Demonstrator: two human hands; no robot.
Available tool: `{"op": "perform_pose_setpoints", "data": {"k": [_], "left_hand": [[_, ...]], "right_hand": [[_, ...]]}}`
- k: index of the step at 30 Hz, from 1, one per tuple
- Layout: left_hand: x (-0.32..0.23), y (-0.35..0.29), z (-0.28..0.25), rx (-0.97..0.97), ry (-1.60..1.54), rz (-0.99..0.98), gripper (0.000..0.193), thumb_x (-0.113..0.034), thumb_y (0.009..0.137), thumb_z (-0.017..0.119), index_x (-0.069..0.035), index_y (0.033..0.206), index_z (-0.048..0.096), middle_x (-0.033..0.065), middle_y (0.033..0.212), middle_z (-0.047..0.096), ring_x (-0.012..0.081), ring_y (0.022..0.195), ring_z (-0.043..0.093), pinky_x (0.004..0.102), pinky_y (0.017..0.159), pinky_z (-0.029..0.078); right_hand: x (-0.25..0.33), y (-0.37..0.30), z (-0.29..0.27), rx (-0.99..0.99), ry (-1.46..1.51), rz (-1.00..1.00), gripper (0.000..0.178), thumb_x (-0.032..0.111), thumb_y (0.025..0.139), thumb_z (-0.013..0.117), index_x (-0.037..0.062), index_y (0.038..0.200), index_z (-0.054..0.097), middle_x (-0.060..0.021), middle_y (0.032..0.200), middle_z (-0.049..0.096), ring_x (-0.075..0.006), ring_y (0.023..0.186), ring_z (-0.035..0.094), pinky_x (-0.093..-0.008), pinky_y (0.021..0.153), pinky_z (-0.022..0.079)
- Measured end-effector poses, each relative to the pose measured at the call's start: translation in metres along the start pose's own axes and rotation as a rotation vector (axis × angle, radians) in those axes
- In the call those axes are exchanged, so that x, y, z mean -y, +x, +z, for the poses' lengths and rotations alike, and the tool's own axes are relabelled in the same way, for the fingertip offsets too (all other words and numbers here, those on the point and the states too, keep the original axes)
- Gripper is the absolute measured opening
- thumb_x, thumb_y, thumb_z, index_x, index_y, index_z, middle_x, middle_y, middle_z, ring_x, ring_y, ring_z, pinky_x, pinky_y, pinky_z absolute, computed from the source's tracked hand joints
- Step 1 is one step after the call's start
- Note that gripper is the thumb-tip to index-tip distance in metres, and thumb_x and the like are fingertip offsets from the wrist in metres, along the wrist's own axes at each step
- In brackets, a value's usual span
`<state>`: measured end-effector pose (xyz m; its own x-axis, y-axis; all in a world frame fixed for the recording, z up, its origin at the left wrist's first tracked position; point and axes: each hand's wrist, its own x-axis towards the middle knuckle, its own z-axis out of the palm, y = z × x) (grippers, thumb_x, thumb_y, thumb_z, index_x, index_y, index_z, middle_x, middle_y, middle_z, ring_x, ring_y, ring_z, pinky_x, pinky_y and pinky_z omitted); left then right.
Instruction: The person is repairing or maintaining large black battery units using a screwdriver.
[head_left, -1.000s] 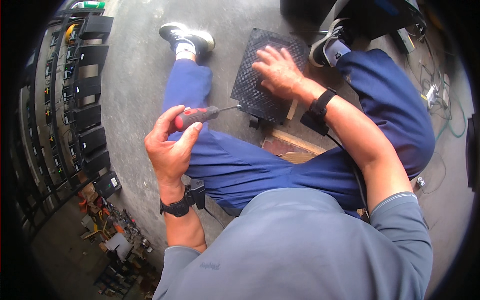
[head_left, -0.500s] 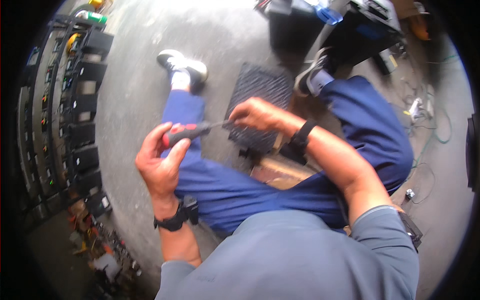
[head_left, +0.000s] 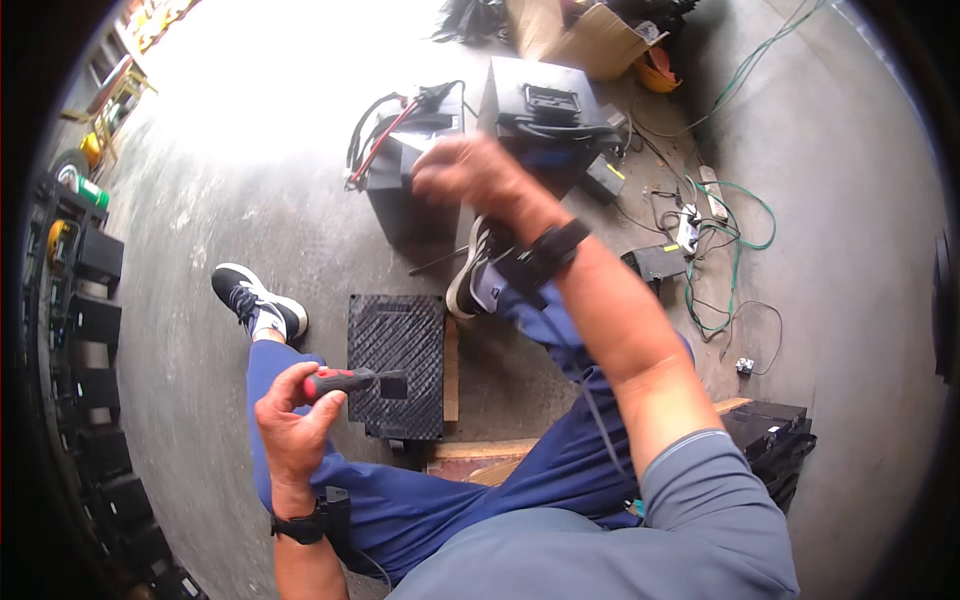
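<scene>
Apparently mid-reach with right hand (head_left: pixel 475 182) above cable-topped box (head_left: pixel 412 218), cannot tell if gripping; pinching screwdriver (head_left: pixel 338 381) in left hand (head_left: pixel 291 421); likely needs careful aim.

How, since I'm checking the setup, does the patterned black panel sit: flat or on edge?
The black panel lies flat: its broad patterned face shows from above, partly behind the screwdriver.

Yellow label (head_left: pixel 616 171) on black box (head_left: pixel 598 184), no readable text
</scene>
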<state>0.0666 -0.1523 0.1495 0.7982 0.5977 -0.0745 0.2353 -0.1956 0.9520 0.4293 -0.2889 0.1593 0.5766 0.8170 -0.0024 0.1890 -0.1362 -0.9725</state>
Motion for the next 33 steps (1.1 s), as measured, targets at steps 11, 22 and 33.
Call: {"op": "perform_pose_setpoints", "data": {"k": [11,22,33], "left_hand": [[-0.019,0.028,0.071,0.145,0.055,0.136,0.037,-0.003,0.074,0.085,0.001,0.108,0.071,0.0112,0.091,0.076,0.0169,0.082,0.072,0.0288,0.076,0.056],[-0.004,0.045,0.095,0.178,0.065,0.029,0.039,-0.002,0.074,0.084,0.001,0.110,0.070,0.0100,0.092,0.076,0.0153,0.080,0.071,0.0279,0.076,0.056],[0.024,0.044,0.063,-0.021,0.091,0.035,0.040,-0.009,0.079,0.084,0.002,0.114,0.070,0.0097,0.095,0.073,0.0146,0.085,0.069,0.0289,0.079,0.056]], "right_hand": [[-0.062,0.008,-0.244,-0.482,-0.659,0.135,0.019,0.017,0.084,0.074,0.0059,0.099,0.079,-0.0135,0.091,0.077,-0.0217,0.084,0.073,-0.0347,0.081,0.055],[-0.077,0.018,-0.237,-0.397,-0.767,0.084,0.024,0.010,0.087,0.068,0.0074,0.109,0.076,-0.0158,0.096,0.076,-0.0255,0.091,0.073,-0.0349,0.087,0.055],[-0.014,-0.040,-0.153,-0.237,-0.652,-0.198,0.022,0.013,0.098,0.066,0.0001,0.114,0.073,-0.0075,0.096,0.075,-0.0115,0.090,0.067,-0.0279,0.083,0.053]]}}
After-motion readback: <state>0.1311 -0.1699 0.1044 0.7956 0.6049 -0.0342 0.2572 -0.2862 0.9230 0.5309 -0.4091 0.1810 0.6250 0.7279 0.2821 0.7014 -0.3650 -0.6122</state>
